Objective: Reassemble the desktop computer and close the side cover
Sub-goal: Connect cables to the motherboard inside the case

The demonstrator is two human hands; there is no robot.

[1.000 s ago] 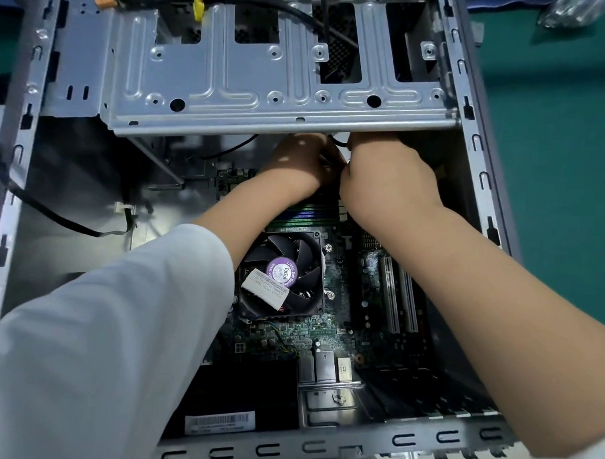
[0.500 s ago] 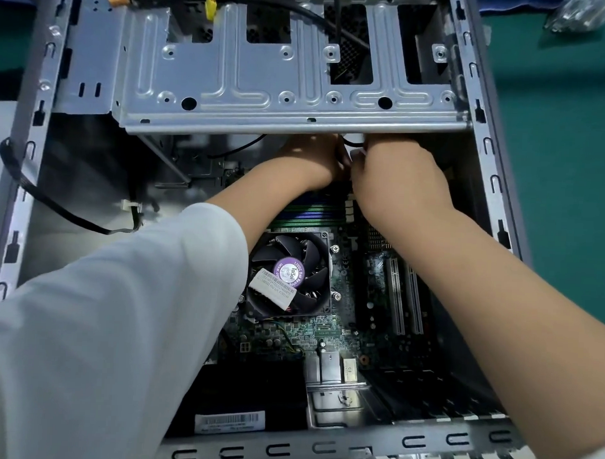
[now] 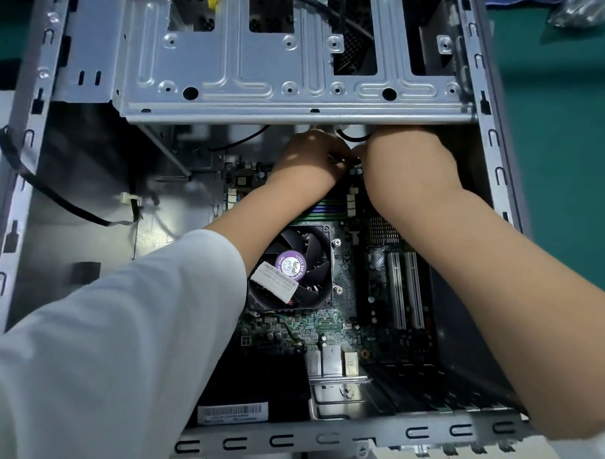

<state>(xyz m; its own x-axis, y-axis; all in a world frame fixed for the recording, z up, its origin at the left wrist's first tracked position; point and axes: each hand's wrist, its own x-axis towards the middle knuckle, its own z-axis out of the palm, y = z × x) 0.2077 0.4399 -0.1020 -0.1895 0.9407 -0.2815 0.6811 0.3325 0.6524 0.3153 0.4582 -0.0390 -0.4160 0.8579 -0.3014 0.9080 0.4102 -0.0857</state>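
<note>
Steel-cased desktop computer point(image 3: 321, 432), side open — both hands inside.

Left hand point(image 3: 310, 157) and right hand point(image 3: 406, 164) meet knuckle to knuckle under the drive cage point(image 3: 265, 73), above the memory slots point(image 3: 325, 209); fingers hidden, grip cannot be told. Nearer — cooler fan point(image 3: 292, 273), motherboard point(image 3: 366, 321), white sleeve point(image 3: 112, 343).

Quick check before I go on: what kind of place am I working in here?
Probably a computer repair or assembly bench: an open grey metal desktop case lies on a green mat, its green motherboard and black cooling fan exposed, with both hands working under the silver drive cage.
</note>
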